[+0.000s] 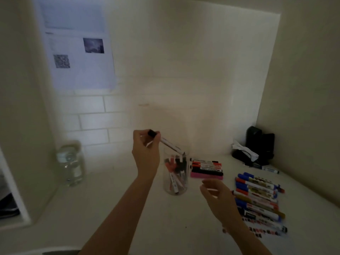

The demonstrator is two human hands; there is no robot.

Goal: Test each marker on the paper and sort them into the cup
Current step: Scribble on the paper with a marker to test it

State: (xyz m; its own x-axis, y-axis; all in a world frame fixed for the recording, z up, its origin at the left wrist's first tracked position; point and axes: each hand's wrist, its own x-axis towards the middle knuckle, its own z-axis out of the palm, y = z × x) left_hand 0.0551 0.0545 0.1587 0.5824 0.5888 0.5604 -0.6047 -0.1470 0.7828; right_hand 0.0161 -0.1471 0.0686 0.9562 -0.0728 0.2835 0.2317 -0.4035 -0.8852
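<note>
A black-capped marker (166, 141) is pinched in the left hand (146, 146), slanted tip-down at the cup (176, 173) rim, seemingly for dropping in, while the right hand (216, 195), fingers loose and holding nothing, hovers at four o'clock of the cup near the untested markers (257, 196).

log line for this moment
left hand holds marker over cup | right hand open, empty | loose markers remain

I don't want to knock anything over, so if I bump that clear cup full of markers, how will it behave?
The clear cup is tall and narrow, so it probably tips more readily than it slides. The markers inside lean to one side, which may add to that. It looks like glass or hard plastic, so likely stiff, smooth, perhaps breakable. Your left hand is lowering another marker over its rim.
</note>
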